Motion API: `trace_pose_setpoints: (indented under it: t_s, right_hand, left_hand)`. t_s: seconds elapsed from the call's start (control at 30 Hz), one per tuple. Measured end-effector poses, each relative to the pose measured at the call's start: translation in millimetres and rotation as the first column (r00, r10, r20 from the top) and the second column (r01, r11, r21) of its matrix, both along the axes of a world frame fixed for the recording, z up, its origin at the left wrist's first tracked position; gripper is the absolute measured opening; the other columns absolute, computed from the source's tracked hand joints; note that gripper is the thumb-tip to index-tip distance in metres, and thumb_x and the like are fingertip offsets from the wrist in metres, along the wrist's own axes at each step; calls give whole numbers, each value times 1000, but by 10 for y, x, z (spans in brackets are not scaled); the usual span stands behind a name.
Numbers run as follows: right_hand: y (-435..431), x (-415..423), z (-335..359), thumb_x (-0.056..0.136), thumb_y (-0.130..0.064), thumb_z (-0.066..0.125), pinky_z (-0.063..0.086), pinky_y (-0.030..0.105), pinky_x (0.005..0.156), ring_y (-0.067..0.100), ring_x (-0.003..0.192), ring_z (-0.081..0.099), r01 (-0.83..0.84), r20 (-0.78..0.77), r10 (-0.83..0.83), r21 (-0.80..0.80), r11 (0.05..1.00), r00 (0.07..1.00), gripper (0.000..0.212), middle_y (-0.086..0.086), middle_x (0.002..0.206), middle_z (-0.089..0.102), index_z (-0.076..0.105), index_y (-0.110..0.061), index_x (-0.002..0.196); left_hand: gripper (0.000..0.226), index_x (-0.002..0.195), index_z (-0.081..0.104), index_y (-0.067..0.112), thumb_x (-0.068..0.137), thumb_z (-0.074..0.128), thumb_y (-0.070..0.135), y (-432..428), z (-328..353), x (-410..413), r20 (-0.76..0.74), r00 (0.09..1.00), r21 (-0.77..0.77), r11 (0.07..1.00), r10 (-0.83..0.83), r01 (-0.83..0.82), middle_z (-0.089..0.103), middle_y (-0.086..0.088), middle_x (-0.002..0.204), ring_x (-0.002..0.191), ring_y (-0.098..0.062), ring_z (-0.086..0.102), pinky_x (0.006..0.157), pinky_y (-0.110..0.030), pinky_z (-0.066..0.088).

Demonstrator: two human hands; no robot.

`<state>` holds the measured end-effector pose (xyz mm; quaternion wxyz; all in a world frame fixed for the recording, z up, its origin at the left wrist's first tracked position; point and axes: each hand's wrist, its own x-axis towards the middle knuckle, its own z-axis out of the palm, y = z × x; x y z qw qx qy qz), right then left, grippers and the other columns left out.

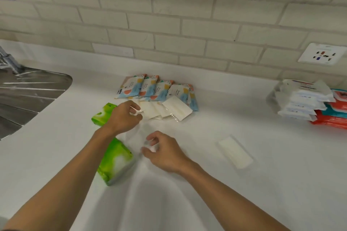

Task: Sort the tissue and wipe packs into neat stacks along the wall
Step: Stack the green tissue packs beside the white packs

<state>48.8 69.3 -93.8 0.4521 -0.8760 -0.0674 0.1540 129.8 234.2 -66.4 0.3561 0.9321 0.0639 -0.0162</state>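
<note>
My left hand (124, 116) reaches over a green tissue pack (102, 116) and pinches the near corner of the white tissue packs (169, 110), which lie fanned out mid-counter. Behind them, several patterned blue-and-orange packs (150, 88) overlap in a row towards the wall. My right hand (163, 152) hovers lower with thumb and fingers curled together; something faint and clear may be between them, but the blur hides it. A second green pack (116, 163) lies under my left forearm. A lone white pack (235, 151) lies to the right.
At the far right, white wipe packs (300, 99) are stacked beside red packs (330, 118) near the wall. A steel sink drainboard (28, 95) and a tap (9, 61) are at the left. A wall socket (322, 54) sits above the counter.
</note>
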Motion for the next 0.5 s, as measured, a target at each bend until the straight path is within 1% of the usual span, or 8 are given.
trace_pose_setpoints:
  t_s: [0.03, 0.07, 0.1, 0.17, 0.3, 0.37, 0.43, 0.5]
  right_hand:
    - [147, -30, -49, 81, -48, 70, 47, 28, 95, 14, 105, 57, -33, -10, 32, -32, 999, 999, 53, -1, 120, 58, 53, -23, 125]
    - [292, -62, -93, 79, -52, 70, 45, 33, 100, 19, 115, 53, -62, -21, 60, -65, 996, 998, 63, 2, 126, 54, 48, -23, 130]
    - [428, -96, -128, 76, -56, 70, 43, 38, 102, 24, 120, 48, -86, -26, 83, -106, 991, 996, 72, 5, 129, 50, 43, -22, 133]
    - [669, -173, -181, 72, -63, 70, 40, 44, 101, 30, 121, 41, -110, -1, 112, -209, 972, 994, 86, 9, 130, 45, 35, -19, 136]
    - [1000, -313, -243, 60, -75, 71, 32, 47, 104, 32, 121, 30, -130, 18, 142, -303, 944, 990, 120, 10, 133, 34, 10, -20, 148]
    - [1089, -377, -305, 59, -73, 73, 31, 45, 101, 31, 115, 30, -122, 76, 161, -371, 921, 984, 123, 9, 129, 32, 8, -20, 148]
    - [1119, -415, -374, 62, -60, 77, 31, 42, 96, 30, 112, 31, -77, 153, 152, -412, 908, 976, 112, 8, 126, 33, 14, -17, 144]
    - [1093, -416, -408, 63, -46, 78, 31, 39, 96, 29, 113, 32, -35, 177, 103, -351, 936, 979, 105, 6, 127, 34, 16, -18, 143]
  left_hand:
    - [22, 103, 62, 20, 83, 70, 20, 89, -4, 10, -5, 1000, 7, 1000, 14, -14, 62, -1, 102, 82, -20, 57, 65, -27, 46]
    - [24, 104, 61, 19, 82, 70, 20, 173, -12, 23, -8, 999, 28, 999, 32, -32, 61, -1, 100, 84, -20, 57, 66, -28, 46]
    - [27, 107, 61, 18, 82, 71, 20, 254, -24, 40, -9, 999, 59, 997, 49, -48, 60, -1, 98, 87, -21, 56, 74, -30, 46]
    - [37, 112, 57, 19, 80, 72, 26, 423, -76, 75, -18, 996, 117, 990, 82, -80, 61, -2, 103, 101, -26, 56, 89, -36, 41]
    - [66, 126, 45, 24, 72, 76, 46, 695, -172, 120, -57, 986, 202, 969, 154, -140, 54, -10, 128, 123, -34, 44, 94, -43, 36]
    - [83, 136, 37, 24, 70, 79, 51, 747, -174, 109, -78, 982, 247, 958, 172, -148, 46, -13, 137, 130, -37, 35, 100, -49, 36]
    - [98, 143, 28, 24, 66, 81, 55, 775, -201, 109, -126, 975, 266, 953, 183, -145, 39, -15, 144, 134, -39, 29, 104, -52, 33]
    - [112, 148, 20, 23, 62, 82, 60, 801, -253, 134, -185, 965, 264, 955, 185, -133, 34, -16, 149, 137, -40, 27, 107, -53, 31]
